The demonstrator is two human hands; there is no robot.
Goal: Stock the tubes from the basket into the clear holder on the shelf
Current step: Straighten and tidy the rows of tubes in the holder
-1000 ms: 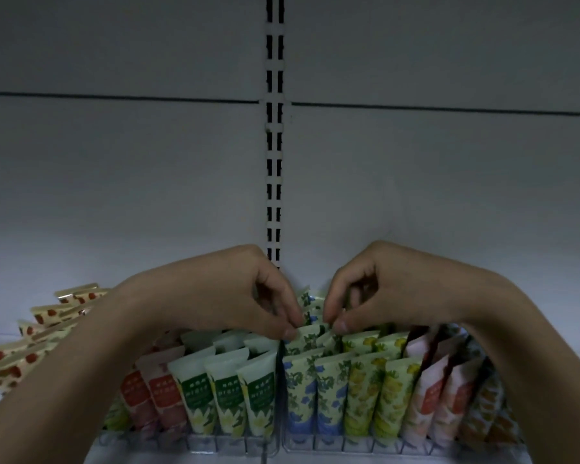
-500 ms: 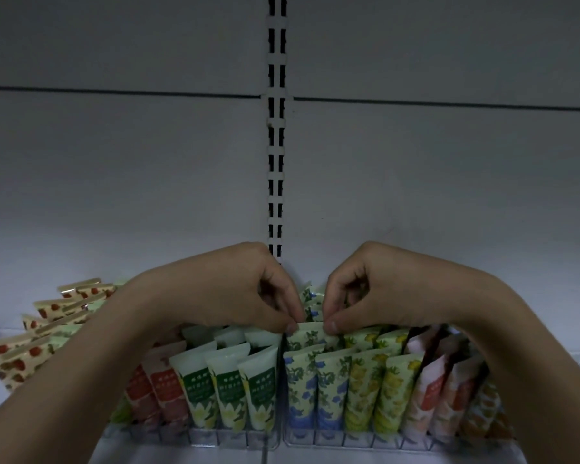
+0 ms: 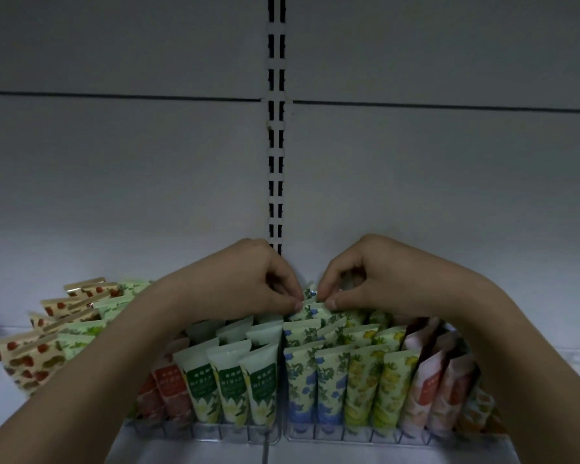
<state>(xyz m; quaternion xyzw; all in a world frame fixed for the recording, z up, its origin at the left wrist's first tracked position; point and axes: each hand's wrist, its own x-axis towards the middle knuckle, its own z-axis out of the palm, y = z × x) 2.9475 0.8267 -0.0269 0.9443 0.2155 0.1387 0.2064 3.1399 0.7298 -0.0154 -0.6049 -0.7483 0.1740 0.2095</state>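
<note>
At the back of the clear holder [image 3: 315, 433]: both hands meet over the last row.
Left hand [image 3: 245, 283]: its thumb and fingers are curled and pinch the flat top edge of the blue-flower tube [image 3: 310, 311].
Blue-flower tube: it sits at the back of the holder, in the blue-flower column, partly hidden by the fingers.
Right hand [image 3: 365, 279]: curled the same way, it pinches the same top edge.
How it will likely handle: light, soft and squishy, a bit slippery.
Best place to hold, most likely: the stiff, flat top edge.
Basket: not seen.
</note>
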